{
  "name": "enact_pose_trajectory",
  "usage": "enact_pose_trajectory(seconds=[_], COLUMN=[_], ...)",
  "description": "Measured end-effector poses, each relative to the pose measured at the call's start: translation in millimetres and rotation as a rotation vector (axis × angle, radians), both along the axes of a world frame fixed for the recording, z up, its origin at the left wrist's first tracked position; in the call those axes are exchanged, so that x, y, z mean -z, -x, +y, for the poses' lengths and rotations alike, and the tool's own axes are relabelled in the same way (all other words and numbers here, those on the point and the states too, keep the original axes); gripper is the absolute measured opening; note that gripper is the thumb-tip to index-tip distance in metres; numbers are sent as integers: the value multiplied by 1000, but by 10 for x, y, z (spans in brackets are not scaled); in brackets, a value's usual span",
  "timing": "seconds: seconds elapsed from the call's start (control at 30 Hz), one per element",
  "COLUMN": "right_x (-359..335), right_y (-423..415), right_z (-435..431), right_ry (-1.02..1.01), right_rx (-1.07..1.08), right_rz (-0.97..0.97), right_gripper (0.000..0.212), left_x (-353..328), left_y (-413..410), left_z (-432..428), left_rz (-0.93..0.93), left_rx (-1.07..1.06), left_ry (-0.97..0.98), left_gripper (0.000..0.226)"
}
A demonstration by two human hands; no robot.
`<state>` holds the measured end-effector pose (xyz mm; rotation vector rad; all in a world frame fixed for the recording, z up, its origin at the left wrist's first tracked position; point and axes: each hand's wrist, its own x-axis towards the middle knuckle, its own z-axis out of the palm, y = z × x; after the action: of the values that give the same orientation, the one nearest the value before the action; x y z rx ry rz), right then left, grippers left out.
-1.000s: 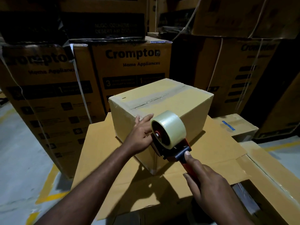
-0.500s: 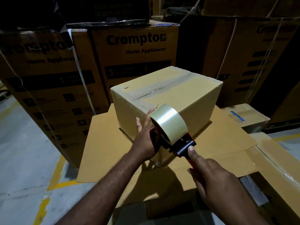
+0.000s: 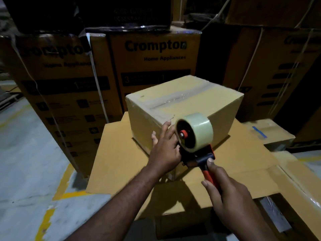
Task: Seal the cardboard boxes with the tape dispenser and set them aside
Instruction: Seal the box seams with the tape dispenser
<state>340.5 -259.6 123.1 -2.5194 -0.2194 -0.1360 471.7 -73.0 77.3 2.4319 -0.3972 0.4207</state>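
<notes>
A plain cardboard box [image 3: 189, 105] stands on a flat cardboard sheet [image 3: 121, 153], with clear tape running along its top seam. My right hand [image 3: 231, 197] grips the red handle of the tape dispenser [image 3: 196, 145], whose clear tape roll sits against the box's near corner. My left hand [image 3: 166, 146] presses flat on the box's near side just left of the dispenser, fingers pointing up. The dispenser's front edge is hidden behind my left hand.
Tall printed appliance cartons [image 3: 154, 63] are stacked close behind and to the left. A small box with blue tape [image 3: 267, 134] lies at the right, another carton [image 3: 302, 188] at the near right. Grey floor with yellow lines [image 3: 34, 171] lies at the left.
The dispenser has slid a little down the box's near corner and tilted so the roll's hub faces me. My left hand stays pressed on the box beside it.
</notes>
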Motion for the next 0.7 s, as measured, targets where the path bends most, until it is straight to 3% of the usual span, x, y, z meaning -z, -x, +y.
enact_pose_trajectory(seconds=[0.17,0.37,0.43,0.53,0.6,0.63,0.7], right_x=[-91,-453,-611,-834,-920,-937,-988], right_y=[12,50,23,-59,-127,-162,-276], right_z=[-205,-473,-490,-622,-736,-767,-781], right_ry=[-62,-388,-490,-618,-713,-773,-909], right_rx=[-17,-36,-64,-91,-92,-87,-91], right_rz=[85,308,365,475,509,481,382], right_gripper=[56,47,49,54,65,63,43], left_x=[-55,-283,-379,-568,-710,-758,-770], left_y=[59,34,41,2,-45,-83,-165], left_z=[68,214,249,398,487,497,430], left_rz=[12,57,151,436,520,488,254], left_rx=[81,276,370,502,497,470,341], left_ry=[-12,-57,-33,10,-20,-66,-193], left_gripper=[51,62,67,92,92,85,68])
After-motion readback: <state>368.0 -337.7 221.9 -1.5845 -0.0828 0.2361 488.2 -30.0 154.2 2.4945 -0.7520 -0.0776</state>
